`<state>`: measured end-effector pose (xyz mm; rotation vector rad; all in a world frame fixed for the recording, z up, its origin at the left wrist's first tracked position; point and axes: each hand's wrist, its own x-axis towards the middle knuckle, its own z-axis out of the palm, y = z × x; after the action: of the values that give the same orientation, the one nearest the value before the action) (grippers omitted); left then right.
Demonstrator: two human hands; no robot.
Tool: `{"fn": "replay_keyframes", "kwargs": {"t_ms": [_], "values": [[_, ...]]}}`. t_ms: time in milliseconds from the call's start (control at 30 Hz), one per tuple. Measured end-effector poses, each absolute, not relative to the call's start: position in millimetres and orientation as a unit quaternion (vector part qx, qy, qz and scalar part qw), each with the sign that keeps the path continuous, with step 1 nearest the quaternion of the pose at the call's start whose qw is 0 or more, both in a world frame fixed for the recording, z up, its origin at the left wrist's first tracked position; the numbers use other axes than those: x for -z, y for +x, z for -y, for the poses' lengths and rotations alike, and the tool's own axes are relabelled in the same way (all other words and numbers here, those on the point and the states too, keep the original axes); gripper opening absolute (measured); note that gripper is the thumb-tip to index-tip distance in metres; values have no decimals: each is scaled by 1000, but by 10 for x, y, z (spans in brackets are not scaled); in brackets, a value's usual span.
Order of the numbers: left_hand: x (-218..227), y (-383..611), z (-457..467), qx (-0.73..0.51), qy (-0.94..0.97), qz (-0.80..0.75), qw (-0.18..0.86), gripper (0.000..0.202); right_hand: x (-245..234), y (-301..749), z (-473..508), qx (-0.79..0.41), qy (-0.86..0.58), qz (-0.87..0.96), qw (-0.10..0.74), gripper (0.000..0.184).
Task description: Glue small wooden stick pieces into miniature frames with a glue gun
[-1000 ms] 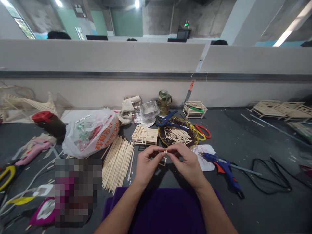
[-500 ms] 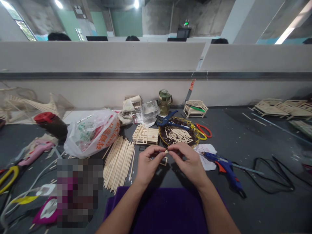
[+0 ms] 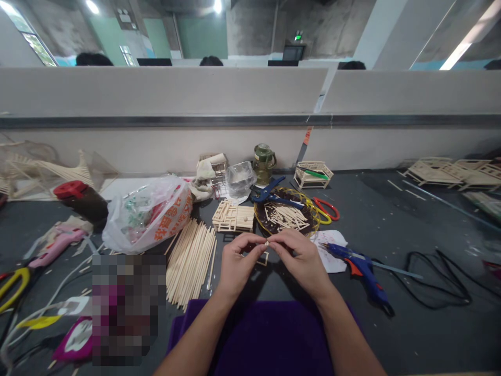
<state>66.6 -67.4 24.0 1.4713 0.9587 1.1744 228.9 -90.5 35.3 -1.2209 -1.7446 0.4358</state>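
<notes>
My left hand (image 3: 241, 262) and my right hand (image 3: 299, 259) meet in front of me, thumbs and forefingers pinched together around a small wooden piece (image 3: 266, 243). Most of that piece is covered by the fingertips. Just below them shows the corner of a small frame of thin wooden sticks (image 3: 264, 261); whether it joins the pinched piece I cannot tell. Beyond the hands lie a wooden stick model (image 3: 235, 216) and a wicker basket (image 3: 258, 222) with short cut sticks (image 3: 287, 216). A bundle of long wooden sticks (image 3: 191, 263) is left of my left hand.
A blue glue gun (image 3: 362, 271) lies on paper at right, its black cable beyond. Blue pliers (image 3: 274, 194) rest over the basket, near red-and-yellow scissors (image 3: 326, 210). A plastic bag (image 3: 148, 214), a dark red-lidded bottle (image 3: 84, 203) and a pink glue gun (image 3: 58, 246) are left.
Both hands stay pinched together in nearly the same spot, with only a slight shift of the fingertips. The objects on the table have not moved.
</notes>
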Motion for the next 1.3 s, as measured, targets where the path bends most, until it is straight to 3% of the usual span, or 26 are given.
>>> {"fn": "replay_keyframes", "kwargs": {"t_ms": [133,333,600,700,900,1000,1100,1300], "values": [[-232,679,671,-485,581,-398,519,11,-343,2300,899,-184,-493,707,472,13],[-200,674,629,-493,375,-396,678,27,-349,2360,918,-169,-519,633,549,12],[-158,644,580,-482,250,-341,768,26,-505,2559,915,-139,-588,557,569,19],[-169,652,579,-480,234,-345,772,27,-603,2718,805,-133,-619,599,490,22],[-168,640,554,-489,216,-335,776,27,-665,2829,395,-88,-640,742,182,16],[-148,626,537,-487,212,-326,782,28,-586,2742,192,-67,-625,775,67,16],[-126,619,525,-487,210,-321,785,27,-478,2623,42,-53,-619,784,14,16],[-95,612,511,-483,206,-315,791,29,-321,2485,-97,-32,-630,776,-10,17]]}}
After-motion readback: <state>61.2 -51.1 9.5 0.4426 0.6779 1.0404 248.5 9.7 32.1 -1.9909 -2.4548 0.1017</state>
